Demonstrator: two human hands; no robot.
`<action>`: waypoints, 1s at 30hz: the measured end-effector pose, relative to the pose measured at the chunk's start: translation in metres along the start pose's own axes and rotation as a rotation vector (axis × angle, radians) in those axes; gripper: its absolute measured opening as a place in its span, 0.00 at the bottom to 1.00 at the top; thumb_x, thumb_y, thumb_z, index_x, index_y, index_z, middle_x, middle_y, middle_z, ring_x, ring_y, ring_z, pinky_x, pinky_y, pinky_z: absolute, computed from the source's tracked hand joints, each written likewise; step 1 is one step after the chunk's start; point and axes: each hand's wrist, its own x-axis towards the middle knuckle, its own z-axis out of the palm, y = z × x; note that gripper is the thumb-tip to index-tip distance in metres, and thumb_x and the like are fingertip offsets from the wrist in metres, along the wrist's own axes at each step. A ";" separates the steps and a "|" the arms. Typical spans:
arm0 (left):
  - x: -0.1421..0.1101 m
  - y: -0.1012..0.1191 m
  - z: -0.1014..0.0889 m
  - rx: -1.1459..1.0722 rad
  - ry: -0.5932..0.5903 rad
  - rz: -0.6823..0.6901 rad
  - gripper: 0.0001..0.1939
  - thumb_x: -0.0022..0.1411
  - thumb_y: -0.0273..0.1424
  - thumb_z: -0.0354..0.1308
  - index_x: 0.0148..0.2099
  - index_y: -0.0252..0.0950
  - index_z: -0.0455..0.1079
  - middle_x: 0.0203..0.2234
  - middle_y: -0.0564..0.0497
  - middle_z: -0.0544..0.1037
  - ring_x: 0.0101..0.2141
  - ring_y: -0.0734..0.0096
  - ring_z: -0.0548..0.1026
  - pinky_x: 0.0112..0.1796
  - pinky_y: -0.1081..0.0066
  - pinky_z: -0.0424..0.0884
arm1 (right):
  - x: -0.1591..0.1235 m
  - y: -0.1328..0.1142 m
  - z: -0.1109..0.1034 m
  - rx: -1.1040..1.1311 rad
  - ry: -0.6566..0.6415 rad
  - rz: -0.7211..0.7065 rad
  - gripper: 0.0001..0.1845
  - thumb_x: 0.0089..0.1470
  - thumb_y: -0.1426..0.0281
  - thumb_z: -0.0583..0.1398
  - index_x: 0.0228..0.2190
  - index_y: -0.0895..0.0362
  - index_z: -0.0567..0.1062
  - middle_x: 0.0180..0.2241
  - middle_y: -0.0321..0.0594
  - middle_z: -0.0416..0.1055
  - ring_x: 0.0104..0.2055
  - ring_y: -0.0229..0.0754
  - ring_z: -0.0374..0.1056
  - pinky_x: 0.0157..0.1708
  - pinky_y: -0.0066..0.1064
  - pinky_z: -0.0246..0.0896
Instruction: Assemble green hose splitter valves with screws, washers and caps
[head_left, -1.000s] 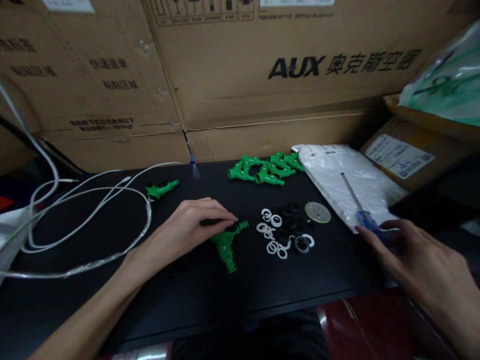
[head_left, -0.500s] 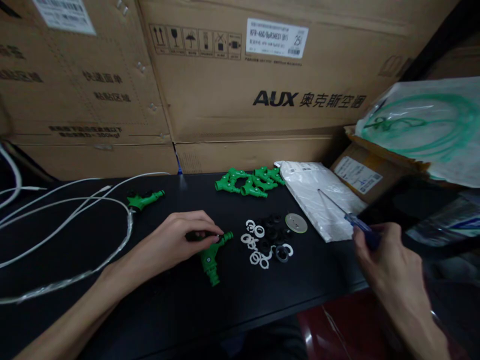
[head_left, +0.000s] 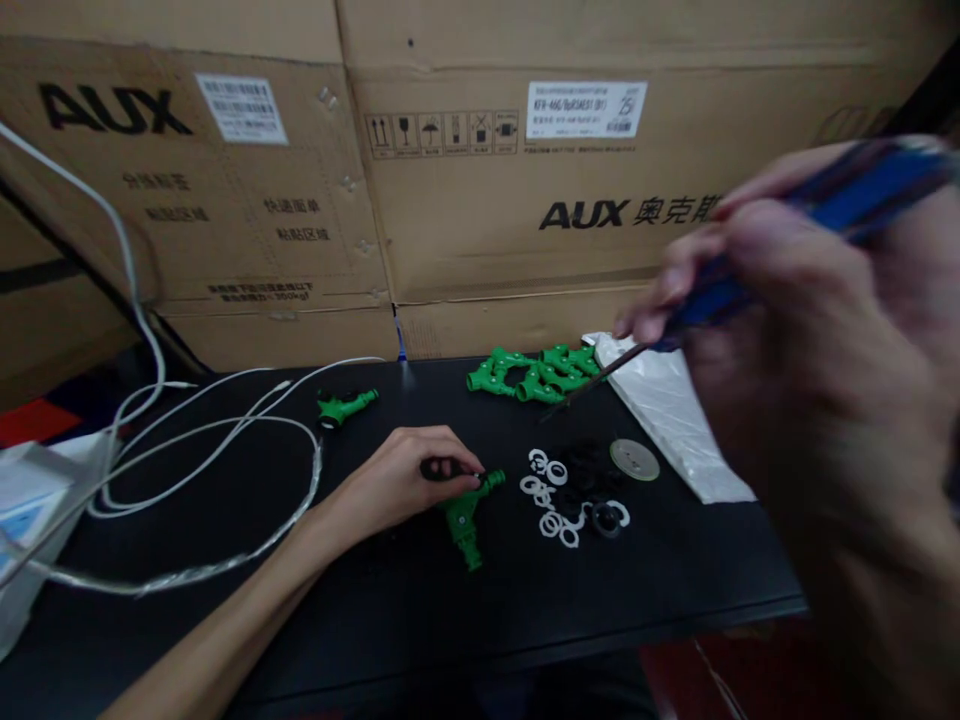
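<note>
My left hand (head_left: 424, 470) pinches a green Y-shaped hose connector (head_left: 463, 524) against the black tabletop. Its fingers cover one arm of the connector, beside a dark part. High on the right and close to the camera, my right hand (head_left: 825, 330), blurred, is wrapped round the blue handle of a screwdriver (head_left: 709, 295). The shaft slants down to the left, its tip above the table near several green connectors (head_left: 540, 380). White rings (head_left: 550, 525) and black rings (head_left: 577, 490) lie loose to the right of the held connector, next to a round pale disc (head_left: 634, 460).
Large cardboard boxes (head_left: 465, 230) stand along the table's back edge. White cables (head_left: 319, 470) coil on the left, near another green connector with black parts (head_left: 346, 406). A white plastic package (head_left: 667, 430) lies on the right, partly behind my right hand.
My right hand has risen and come nearer the camera with the screwdriver, whose tip now points down to the left. The view has shifted left; my left hand keeps its hold.
</note>
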 end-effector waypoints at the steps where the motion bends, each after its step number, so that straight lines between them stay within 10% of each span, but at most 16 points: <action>1: 0.000 -0.001 0.000 -0.005 0.002 -0.002 0.06 0.64 0.32 0.66 0.43 0.39 0.82 0.35 0.51 0.80 0.33 0.72 0.76 0.34 0.73 0.70 | 0.007 0.001 0.015 0.052 -0.003 -0.001 0.04 0.62 0.73 0.61 0.36 0.53 0.71 0.26 0.32 0.62 0.25 0.39 0.62 0.24 0.33 0.63; 7: -0.001 -0.004 0.002 -0.052 0.003 0.010 0.05 0.63 0.31 0.67 0.42 0.39 0.81 0.35 0.52 0.81 0.35 0.72 0.77 0.37 0.72 0.71 | 0.018 0.021 0.066 0.330 -0.169 0.231 0.10 0.64 0.69 0.58 0.30 0.51 0.62 0.19 0.26 0.54 0.16 0.33 0.48 0.15 0.27 0.48; 21: -0.001 0.000 0.002 -0.108 -0.001 -0.038 0.04 0.62 0.32 0.68 0.39 0.37 0.81 0.34 0.53 0.81 0.33 0.72 0.77 0.35 0.72 0.69 | 0.021 0.033 0.076 0.330 -0.135 0.305 0.15 0.66 0.73 0.54 0.28 0.51 0.56 0.17 0.24 0.51 0.14 0.32 0.46 0.13 0.26 0.47; 30: -0.001 0.001 0.001 -0.106 -0.004 -0.063 0.03 0.63 0.32 0.67 0.39 0.39 0.80 0.35 0.54 0.81 0.35 0.72 0.78 0.37 0.72 0.70 | 0.021 0.032 0.072 0.290 -0.154 0.273 0.27 0.58 0.47 0.62 0.28 0.51 0.55 0.18 0.24 0.50 0.15 0.32 0.48 0.14 0.29 0.48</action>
